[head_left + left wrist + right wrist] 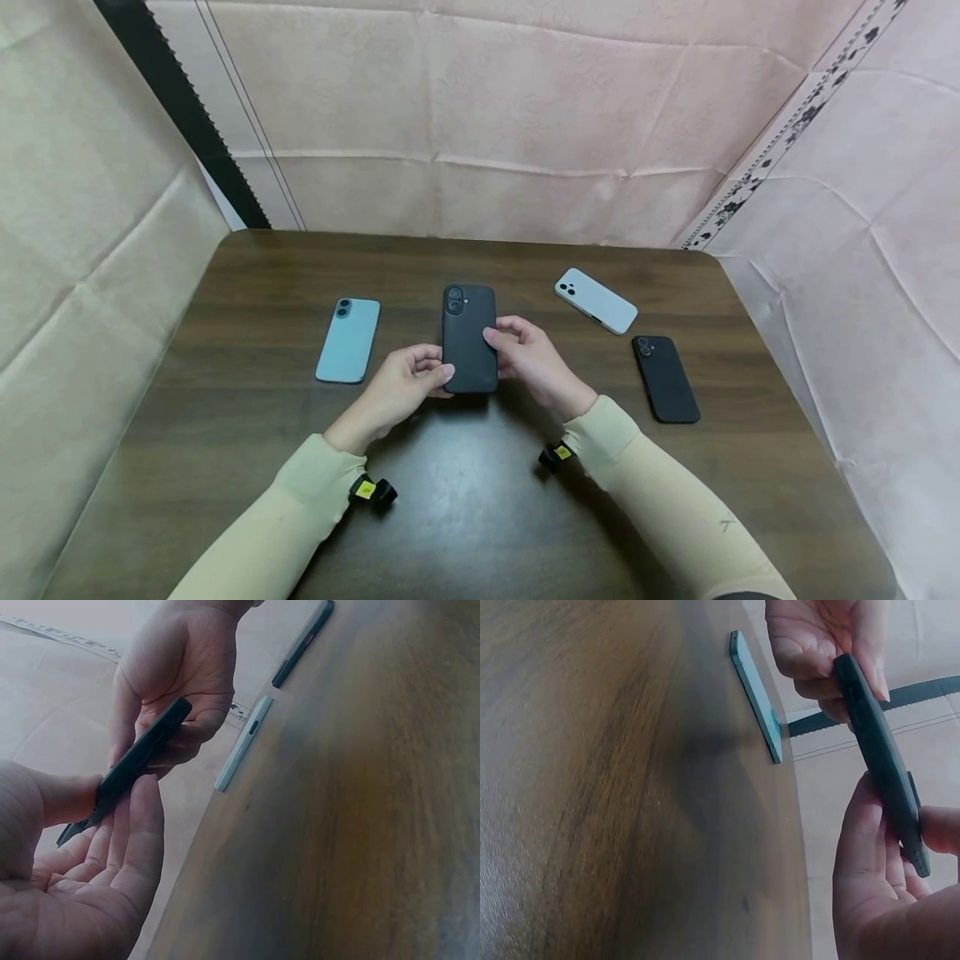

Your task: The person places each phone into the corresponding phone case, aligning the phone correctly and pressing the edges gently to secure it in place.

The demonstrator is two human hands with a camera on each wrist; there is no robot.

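Your left grip (405, 379) pinched a dark phone (471, 350) near its lower left corner, the thumb on the camera-bearing back and the fingers beneath; your right grip (531, 358) pinched the opposite long edge somewhat higher up. The dark phone was held between both grips, raised above the worktop (435, 533), its two-lens camera (453, 300) at the far left corner and its back turned toward you. A light-blue phone (347, 343) lay left of your left grip and slightly farther off. Beyond your right grip, to its right, lay a pale phone (597, 302), aslant; a black phone (666, 381) lay farther right, its camera end pointing away from you.
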